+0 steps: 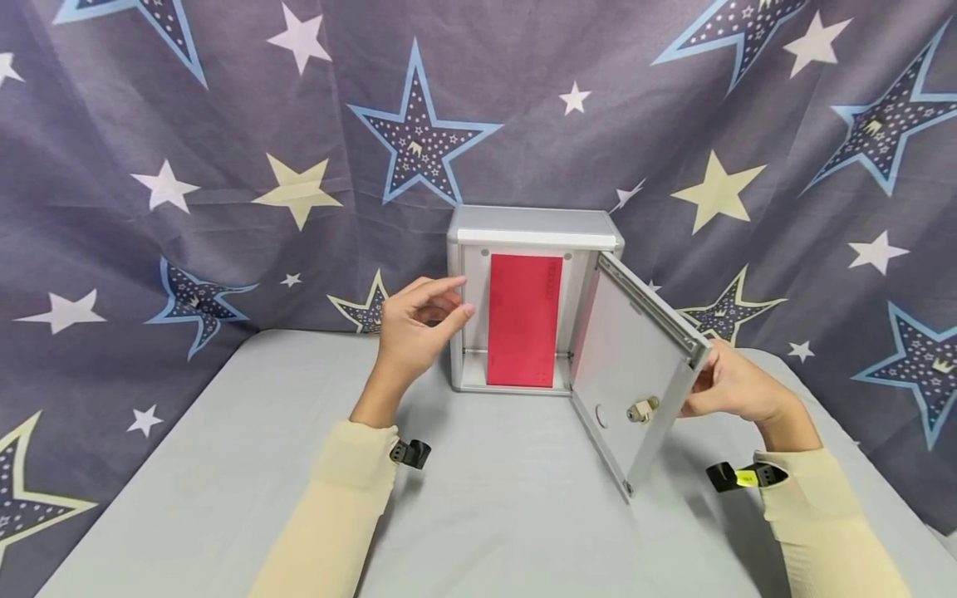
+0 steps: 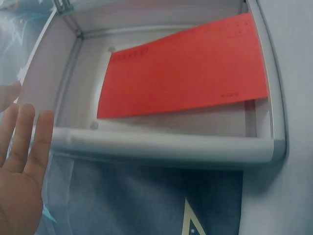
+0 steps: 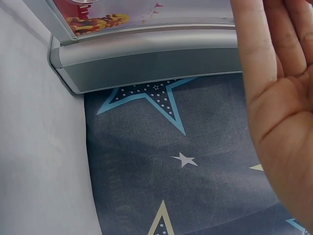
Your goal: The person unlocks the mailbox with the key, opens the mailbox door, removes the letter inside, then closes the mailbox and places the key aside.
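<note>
A silver metal box (image 1: 535,220) stands upright with its door (image 1: 624,357) swung out to the right. Inside, a red envelope (image 1: 525,320) stands on the box floor, leaning toward the back wall; the left wrist view shows the envelope (image 2: 183,68) with faint print. My left hand (image 1: 419,324) is beside the box's left edge, thumb and forefinger apart, nothing between them. At the door's free edge is my right hand (image 1: 736,386), on the outer side; its fingertips are partly hidden behind the door. The palm of the right hand (image 3: 286,107) shows fairly straight fingers.
A lock (image 1: 642,409) sits on the door's inner face. The door's outside carries a colourful picture (image 3: 102,19). A grey cloth covers the table (image 1: 478,515). Behind the box hangs a dark curtain (image 1: 523,158) with stars. Each wrist wears a black strap.
</note>
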`<action>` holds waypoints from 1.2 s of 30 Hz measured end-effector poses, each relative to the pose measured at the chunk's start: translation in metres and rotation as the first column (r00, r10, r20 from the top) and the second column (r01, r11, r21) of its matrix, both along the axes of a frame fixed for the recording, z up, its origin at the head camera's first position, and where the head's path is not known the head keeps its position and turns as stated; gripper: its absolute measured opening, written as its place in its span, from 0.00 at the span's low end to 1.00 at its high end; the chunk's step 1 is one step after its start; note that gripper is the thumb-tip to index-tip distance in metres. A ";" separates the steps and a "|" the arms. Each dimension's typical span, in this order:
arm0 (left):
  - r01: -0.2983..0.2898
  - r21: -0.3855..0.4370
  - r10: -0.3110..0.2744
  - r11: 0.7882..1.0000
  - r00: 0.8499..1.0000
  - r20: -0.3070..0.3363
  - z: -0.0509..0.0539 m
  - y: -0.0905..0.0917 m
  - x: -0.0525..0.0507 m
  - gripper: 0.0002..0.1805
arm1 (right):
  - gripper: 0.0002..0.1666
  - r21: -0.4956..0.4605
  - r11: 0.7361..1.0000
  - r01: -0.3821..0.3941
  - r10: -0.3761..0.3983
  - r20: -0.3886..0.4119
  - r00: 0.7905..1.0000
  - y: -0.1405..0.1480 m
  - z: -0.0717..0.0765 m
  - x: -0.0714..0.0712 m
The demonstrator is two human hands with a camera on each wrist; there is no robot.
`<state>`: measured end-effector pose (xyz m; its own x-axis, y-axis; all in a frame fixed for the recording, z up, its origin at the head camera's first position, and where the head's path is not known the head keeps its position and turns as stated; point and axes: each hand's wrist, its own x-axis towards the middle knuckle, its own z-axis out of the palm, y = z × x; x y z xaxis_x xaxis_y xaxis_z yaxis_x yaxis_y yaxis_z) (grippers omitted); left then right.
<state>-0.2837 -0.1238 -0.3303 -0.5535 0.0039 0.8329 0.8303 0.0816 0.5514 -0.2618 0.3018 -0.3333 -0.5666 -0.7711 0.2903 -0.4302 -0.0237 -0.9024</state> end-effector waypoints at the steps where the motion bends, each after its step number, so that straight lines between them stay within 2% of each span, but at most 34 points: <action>1: 0.006 -0.004 -0.006 1.000 1.000 -0.003 0.000 0.003 0.000 0.18 | 0.31 0.000 1.000 0.002 -0.002 0.001 1.000 0.000 0.000 0.000; 5: 0.044 -0.039 -0.044 0.998 0.999 0.000 -0.004 0.016 0.001 0.18 | 0.31 -0.013 1.000 -0.011 0.011 0.006 1.000 -0.001 0.000 0.001; 9: 0.056 -0.114 -0.054 0.992 0.998 0.027 -0.011 0.030 0.002 0.19 | 0.30 -0.027 0.999 -0.031 0.031 0.008 0.999 -0.002 0.000 0.000; 12: 0.046 -0.177 -0.036 0.983 0.997 0.062 -0.017 0.040 0.002 0.21 | 0.30 -0.022 0.999 -0.026 0.026 0.007 1.000 -0.002 0.000 0.000; 15: 0.018 -0.236 0.006 0.972 0.995 0.102 -0.021 0.047 0.001 0.23 | 0.30 -0.013 1.000 -0.013 0.013 0.009 1.000 -0.003 0.001 0.000; 20: -0.020 -0.289 0.072 0.957 0.983 0.170 -0.029 0.056 -0.002 0.31 | 0.30 -0.007 1.000 -0.010 0.010 0.011 1.000 -0.001 0.001 0.001; 24: -0.010 -0.312 0.092 0.950 0.964 0.248 -0.034 0.060 -0.005 0.40 | 0.30 -0.014 1.000 -0.017 0.017 0.010 1.000 -0.001 0.000 0.000; 30: 0.000 -0.361 0.142 0.933 0.921 0.364 -0.042 0.062 -0.008 0.49 | 0.30 -0.008 1.000 -0.004 0.004 0.022 1.000 -0.001 0.001 0.001; 33: 0.017 -0.366 0.140 0.931 0.906 0.400 -0.047 0.063 -0.010 0.52 | 0.30 -0.020 1.000 -0.007 0.007 0.019 1.000 -0.002 0.000 0.002; 36: 0.034 -0.382 0.154 0.924 0.880 0.450 -0.051 0.064 -0.011 0.54 | 0.29 -0.028 1.000 -0.001 0.001 0.011 1.000 -0.003 0.000 0.003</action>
